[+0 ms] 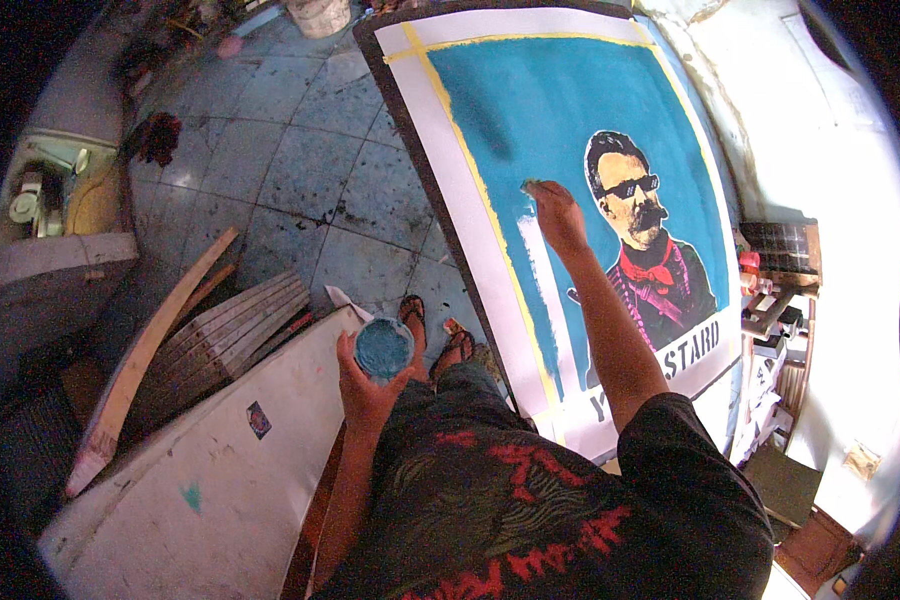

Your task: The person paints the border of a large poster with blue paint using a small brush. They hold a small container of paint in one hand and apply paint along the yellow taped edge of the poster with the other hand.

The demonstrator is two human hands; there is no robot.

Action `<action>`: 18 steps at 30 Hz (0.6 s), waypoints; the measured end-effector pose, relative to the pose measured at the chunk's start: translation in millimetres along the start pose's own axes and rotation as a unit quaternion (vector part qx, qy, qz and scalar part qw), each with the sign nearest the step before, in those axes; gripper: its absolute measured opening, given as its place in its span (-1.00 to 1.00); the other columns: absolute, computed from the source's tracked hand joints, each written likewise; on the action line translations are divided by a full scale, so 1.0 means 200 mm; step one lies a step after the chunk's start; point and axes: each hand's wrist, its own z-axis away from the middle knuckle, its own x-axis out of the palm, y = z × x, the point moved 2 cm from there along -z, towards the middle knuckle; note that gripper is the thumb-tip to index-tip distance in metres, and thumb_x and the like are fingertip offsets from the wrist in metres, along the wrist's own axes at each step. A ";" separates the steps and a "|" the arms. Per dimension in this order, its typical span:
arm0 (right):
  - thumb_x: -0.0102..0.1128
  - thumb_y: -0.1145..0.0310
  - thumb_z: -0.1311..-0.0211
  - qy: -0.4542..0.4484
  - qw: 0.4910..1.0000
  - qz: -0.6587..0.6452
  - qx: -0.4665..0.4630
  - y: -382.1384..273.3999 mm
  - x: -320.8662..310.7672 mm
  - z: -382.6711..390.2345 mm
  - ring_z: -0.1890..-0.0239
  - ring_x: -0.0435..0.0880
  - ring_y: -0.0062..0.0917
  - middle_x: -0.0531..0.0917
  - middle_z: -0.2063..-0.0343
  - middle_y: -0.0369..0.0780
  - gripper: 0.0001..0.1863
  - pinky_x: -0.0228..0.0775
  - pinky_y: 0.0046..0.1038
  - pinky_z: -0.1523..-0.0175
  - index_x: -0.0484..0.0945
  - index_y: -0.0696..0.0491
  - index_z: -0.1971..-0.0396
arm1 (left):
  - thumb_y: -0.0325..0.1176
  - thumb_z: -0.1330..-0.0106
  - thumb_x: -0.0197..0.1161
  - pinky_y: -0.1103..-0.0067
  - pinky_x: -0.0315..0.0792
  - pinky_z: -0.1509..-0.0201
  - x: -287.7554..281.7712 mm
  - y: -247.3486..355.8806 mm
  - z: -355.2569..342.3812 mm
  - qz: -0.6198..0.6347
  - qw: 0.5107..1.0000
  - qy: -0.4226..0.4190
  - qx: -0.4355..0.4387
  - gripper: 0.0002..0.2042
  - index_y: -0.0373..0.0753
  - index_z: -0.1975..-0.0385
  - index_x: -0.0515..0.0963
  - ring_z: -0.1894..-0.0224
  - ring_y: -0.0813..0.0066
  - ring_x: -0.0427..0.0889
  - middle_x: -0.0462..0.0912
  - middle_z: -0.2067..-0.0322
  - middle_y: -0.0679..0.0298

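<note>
My left hand (368,392) is wrapped round a round open cup of blue paint (383,348), held upright in front of my body. Out over the large painting (530,100), my right hand (560,214) is closed on what looks like a paintbrush (531,187), mostly hidden by the fingers. Its tip meets the painting's left part, just above a white strip (538,262) in the blue background. Yellow tape (467,150) frames the blue. A painted figure (638,210) in dark glasses and a red scarf stands right of my hand, with black lettering below.
A white board (220,450) and a curved wooden plank (155,350) lie at the left, beside stacked slats (235,325). Blue floor tiles (300,170) stretch beyond my feet. A bucket (320,15) stands at the far edge. Cluttered shelves (770,310) line the right.
</note>
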 end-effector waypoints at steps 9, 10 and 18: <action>0.03 0.51 -0.20 -0.015 0.998 0.059 0.014 -0.04 -0.01 0.20 0.10 0.62 -0.24 0.68 0.11 -0.21 -0.69 0.54 -0.25 -0.02 0.65 -0.08 0.12 | -0.28 0.18 0.66 0.29 0.35 -0.30 0.00 0.01 0.06 -0.005 1.000 -0.003 -0.007 0.14 -0.30 -0.38 -0.04 -0.27 -0.01 0.37 0.31 -0.25 -0.10; 0.04 0.50 -0.20 -0.021 0.998 0.059 0.011 -0.06 -0.01 0.19 0.12 0.62 -0.25 0.68 0.11 -0.21 -0.69 0.54 -0.25 -0.01 0.65 -0.09 0.13 | -0.27 0.18 0.66 0.29 0.35 -0.30 0.00 0.00 0.06 0.001 1.000 -0.002 -0.013 0.14 -0.30 -0.38 -0.04 -0.27 -0.01 0.38 0.32 -0.25 -0.10; 0.04 0.40 -0.25 0.012 1.000 0.026 0.008 -0.07 -0.04 0.06 0.11 0.62 -0.23 0.68 0.14 -0.23 -0.75 0.54 -0.22 0.02 0.65 -0.13 0.15 | -0.09 0.10 0.61 0.26 0.31 -0.30 0.00 0.01 0.10 0.002 1.000 -0.008 -0.001 0.12 -0.34 -0.37 -0.05 -0.27 -0.07 0.36 0.30 -0.24 -0.15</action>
